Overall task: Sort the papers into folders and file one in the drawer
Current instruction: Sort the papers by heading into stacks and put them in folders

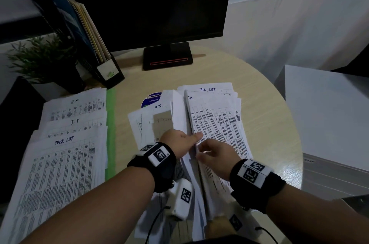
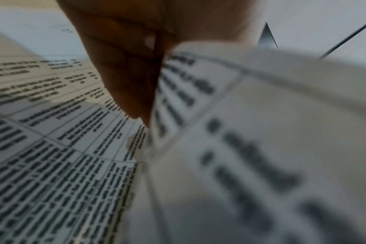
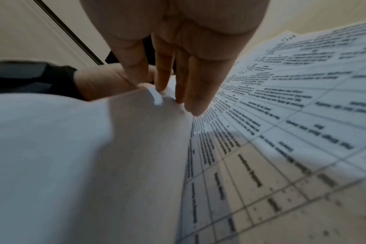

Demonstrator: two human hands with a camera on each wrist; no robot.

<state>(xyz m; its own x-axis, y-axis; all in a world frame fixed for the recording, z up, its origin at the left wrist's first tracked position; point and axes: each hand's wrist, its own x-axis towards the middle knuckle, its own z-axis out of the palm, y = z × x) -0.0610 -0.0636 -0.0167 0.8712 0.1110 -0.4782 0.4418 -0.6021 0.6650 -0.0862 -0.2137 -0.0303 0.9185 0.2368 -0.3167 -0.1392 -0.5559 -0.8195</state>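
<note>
Head view looks down; wrist views sit close, sharing the papers (image 1: 217,124).

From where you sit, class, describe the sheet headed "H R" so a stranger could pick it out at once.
Start at the dark monitor at the back of the round table, then look left to the potted plant. Just in front of it, three overlapping sheets lie beside a green strip. The H R sheet is the farthest one, above those headed "I T" and "TASK LIST".
</note>
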